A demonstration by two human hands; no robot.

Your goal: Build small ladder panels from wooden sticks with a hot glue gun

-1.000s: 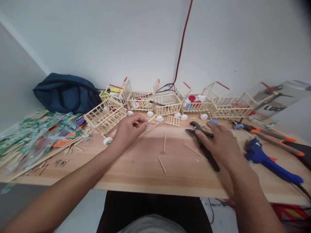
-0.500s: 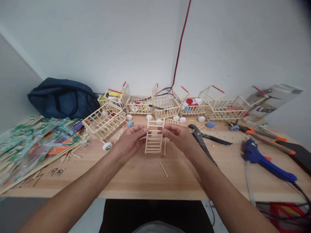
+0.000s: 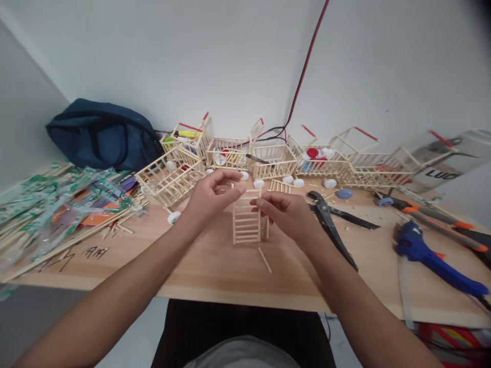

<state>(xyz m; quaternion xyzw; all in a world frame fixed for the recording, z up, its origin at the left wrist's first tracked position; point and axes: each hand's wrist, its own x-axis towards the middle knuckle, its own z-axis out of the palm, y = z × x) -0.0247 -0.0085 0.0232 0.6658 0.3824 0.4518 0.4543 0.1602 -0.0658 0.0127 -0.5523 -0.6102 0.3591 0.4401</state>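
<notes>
A small ladder-like panel of wooden sticks [image 3: 246,221] stands upright on the wooden table [image 3: 215,266], held at its top by both hands. My left hand [image 3: 210,197] pinches the upper left corner with thumb and fingers. My right hand [image 3: 287,213] pinches the upper right side. A loose stick [image 3: 264,259] lies just in front of the panel. Black pliers [image 3: 330,225] lie open right of my right hand.
Several stick-built carts [image 3: 268,161] line the wall, with bottle caps [image 3: 174,217] scattered near them. A dark blue bag [image 3: 102,135] sits back left above a pile of packaged sticks [image 3: 57,204]. A blue glue gun [image 3: 429,253] and orange-handled tools [image 3: 429,214] lie right.
My right hand left the pliers and came to the middle. Both hands brought the stick panel forward and raised it from tilted to upright.
</notes>
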